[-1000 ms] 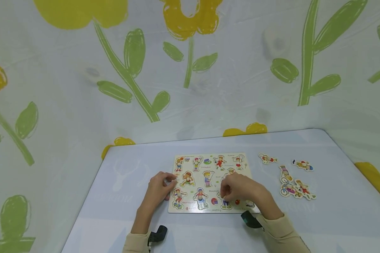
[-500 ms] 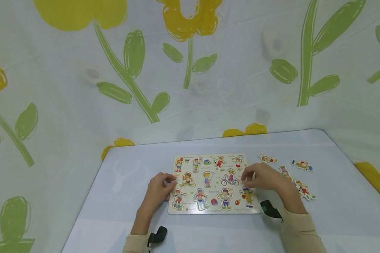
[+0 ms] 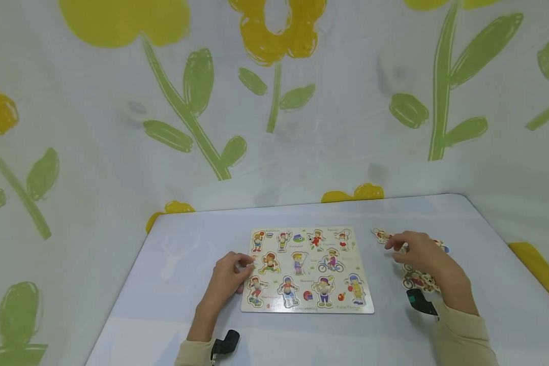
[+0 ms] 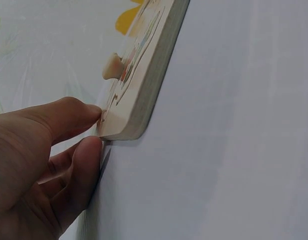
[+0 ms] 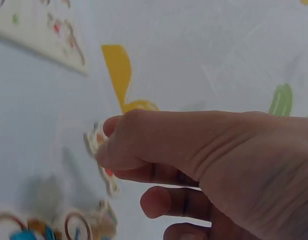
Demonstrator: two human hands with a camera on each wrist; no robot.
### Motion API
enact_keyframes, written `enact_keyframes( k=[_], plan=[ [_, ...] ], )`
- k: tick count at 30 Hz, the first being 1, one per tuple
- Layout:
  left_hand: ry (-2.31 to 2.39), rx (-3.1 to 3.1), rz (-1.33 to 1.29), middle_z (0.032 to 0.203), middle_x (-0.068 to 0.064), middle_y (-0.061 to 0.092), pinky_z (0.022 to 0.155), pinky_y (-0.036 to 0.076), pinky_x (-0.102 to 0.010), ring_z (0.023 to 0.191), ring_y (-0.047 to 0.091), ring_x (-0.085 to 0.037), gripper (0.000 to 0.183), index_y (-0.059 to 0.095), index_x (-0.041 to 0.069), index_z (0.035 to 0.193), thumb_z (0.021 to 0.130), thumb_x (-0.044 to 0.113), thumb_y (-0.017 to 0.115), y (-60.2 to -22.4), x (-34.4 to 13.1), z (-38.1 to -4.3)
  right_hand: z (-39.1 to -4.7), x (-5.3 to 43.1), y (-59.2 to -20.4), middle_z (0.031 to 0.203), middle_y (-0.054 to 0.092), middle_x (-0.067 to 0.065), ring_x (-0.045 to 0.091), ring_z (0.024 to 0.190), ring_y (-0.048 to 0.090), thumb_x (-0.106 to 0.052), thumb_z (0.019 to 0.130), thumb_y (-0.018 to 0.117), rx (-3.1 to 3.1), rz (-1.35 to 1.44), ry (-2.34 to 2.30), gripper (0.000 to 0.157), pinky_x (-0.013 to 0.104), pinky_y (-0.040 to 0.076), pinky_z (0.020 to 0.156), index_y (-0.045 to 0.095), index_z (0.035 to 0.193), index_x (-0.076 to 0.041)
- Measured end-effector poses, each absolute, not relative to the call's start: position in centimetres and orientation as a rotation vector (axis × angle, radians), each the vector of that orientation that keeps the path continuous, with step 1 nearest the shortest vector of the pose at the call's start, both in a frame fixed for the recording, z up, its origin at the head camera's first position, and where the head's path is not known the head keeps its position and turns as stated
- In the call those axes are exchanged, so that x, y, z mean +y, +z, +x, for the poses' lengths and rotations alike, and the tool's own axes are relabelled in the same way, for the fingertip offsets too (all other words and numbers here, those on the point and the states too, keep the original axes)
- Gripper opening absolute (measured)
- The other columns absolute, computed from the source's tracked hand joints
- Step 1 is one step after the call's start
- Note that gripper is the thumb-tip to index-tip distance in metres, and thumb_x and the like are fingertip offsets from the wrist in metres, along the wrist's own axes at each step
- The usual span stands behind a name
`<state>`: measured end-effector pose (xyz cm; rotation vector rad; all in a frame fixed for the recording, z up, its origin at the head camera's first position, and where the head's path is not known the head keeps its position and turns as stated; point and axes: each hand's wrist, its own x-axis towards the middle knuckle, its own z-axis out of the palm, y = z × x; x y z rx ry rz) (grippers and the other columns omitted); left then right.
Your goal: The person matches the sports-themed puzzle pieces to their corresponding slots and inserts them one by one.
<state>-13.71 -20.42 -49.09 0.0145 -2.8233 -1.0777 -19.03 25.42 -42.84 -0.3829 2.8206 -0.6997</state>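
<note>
A wooden peg puzzle board (image 3: 311,267) with cartoon sports figures and small round knobs lies on the table. My left hand (image 3: 229,274) is at its left edge; in the left wrist view the fingertips meet at the corner of the board (image 4: 136,112), beside a wooden knob (image 4: 113,66). My right hand (image 3: 421,250) is right of the board, over the loose pieces. Its thumb and forefinger are bent close over a tennis-player puzzle piece (image 3: 380,235). In the right wrist view these fingertips overlap that piece (image 5: 112,185) and hide its middle.
Below the right hand lie several loose puzzle pieces, with a bicycle piece (image 3: 413,278) among them. Another piece (image 3: 441,246) shows partly behind the hand. The white table (image 3: 187,300) meets a flower-printed curtain (image 3: 347,127) at its back edge.
My right hand has lifted off the lower right of the board and moved right to the loose pieces. The left hand has stayed at the board's edge.
</note>
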Motion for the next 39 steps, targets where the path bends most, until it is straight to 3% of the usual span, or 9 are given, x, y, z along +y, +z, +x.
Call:
enact_keyframes(
  k=[10,23,27,34,39],
  plan=[
    [-1.126,-2.83,0.035,0.089,-0.001,0.061,0.049,0.045,-0.02,0.067,0.051,-0.009,0.015,0.073,0.013,0.099,0.085,0.018,0.075,-49.0,-20.2,-13.6,-18.9,29.3,-44.4,0.098,0.067,0.008,0.023,0.085,0.056,-0.007,0.083,0.071,2.808,-0.289,-0.621,0.022,0.046,0.05,0.076,0.072,0.105,-0.007],
    [-1.108,-2.839,0.044,0.09,-0.001,0.061,0.052,0.045,-0.019,0.068,0.052,-0.009,0.016,0.073,0.013,0.1,0.085,0.019,0.075,-49.0,-20.2,-13.7,-19.3,30.0,-44.8,0.093,0.066,0.006,0.02,0.081,0.056,-0.013,0.09,0.068,2.802,-0.283,-0.646,0.02,0.032,0.049,0.067,0.072,0.107,-0.004],
    [-1.093,-2.836,0.045,0.09,0.0,0.061,0.054,0.044,-0.018,0.069,0.051,-0.009,0.015,0.074,0.014,0.099,0.085,0.019,0.075,-49.0,-20.3,-13.8,-19.2,30.1,-44.6,0.09,0.067,0.005,0.019,0.079,0.056,-0.023,0.091,0.068,2.842,-0.229,-0.628,0.025,0.033,0.047,0.065,0.071,0.106,-0.003],
    [-1.111,-2.839,0.051,0.089,-0.001,0.061,0.052,0.044,-0.018,0.068,0.051,-0.009,0.016,0.074,0.013,0.099,0.085,0.018,0.075,-48.9,-20.3,-13.8,-18.9,30.1,-44.7,0.078,0.063,0.005,0.019,0.069,0.051,-0.048,0.088,0.067,2.919,-0.096,-0.59,0.044,0.029,0.038,0.057,0.068,0.091,-0.005],
    [-1.111,-2.84,0.046,0.089,-0.001,0.061,0.053,0.044,-0.018,0.068,0.051,-0.009,0.016,0.074,0.012,0.099,0.085,0.018,0.075,-48.9,-20.3,-13.7,-18.9,29.9,-44.9,0.088,0.064,0.008,0.019,0.073,0.053,-0.043,0.089,0.068,2.917,-0.123,-0.659,0.041,0.029,0.04,0.057,0.069,0.104,-0.005]
  ],
)
